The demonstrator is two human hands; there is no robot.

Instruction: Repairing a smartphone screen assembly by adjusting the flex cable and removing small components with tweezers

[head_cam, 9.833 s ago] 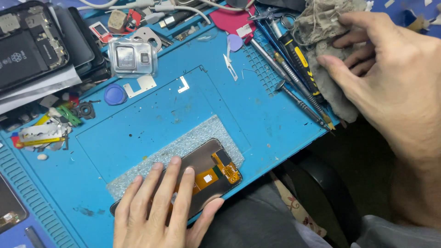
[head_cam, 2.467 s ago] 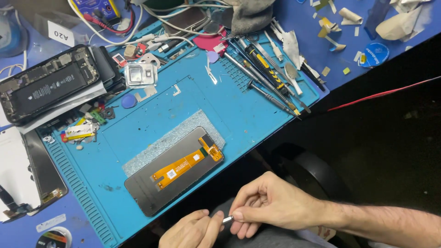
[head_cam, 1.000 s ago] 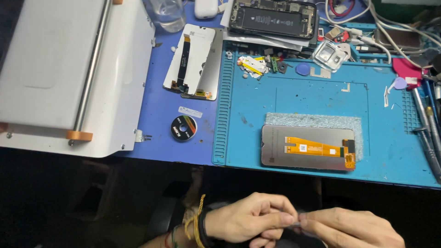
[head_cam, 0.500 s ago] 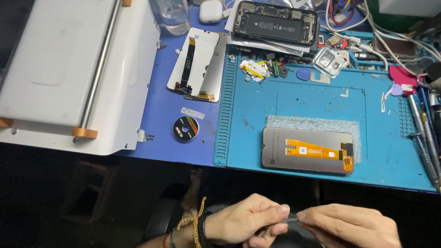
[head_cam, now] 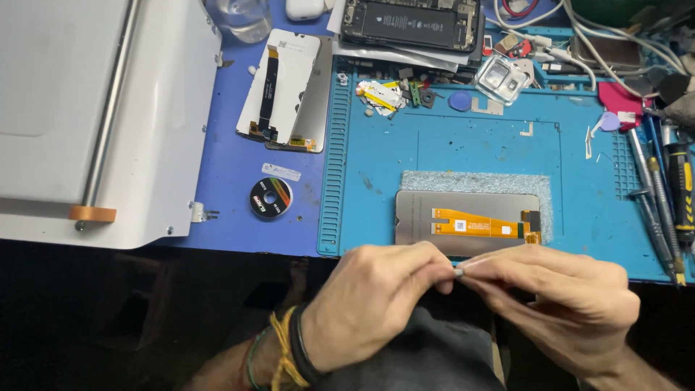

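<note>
I observe my left hand [head_cam: 376,304] and right hand [head_cam: 565,304] pinching one small whitish strip [head_cam: 459,271] between fingertips, at the near worktop [head_cam: 239,181] edge, just beside the grey phone display panel with orange flex cable [head_cam: 467,221].

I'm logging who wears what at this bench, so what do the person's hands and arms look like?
Both hands are bare, no gloves or rings visible. The left hand has yellow, black and green-red cord bands at its wrist. The right hand shows no sleeve or band in view.
</note>
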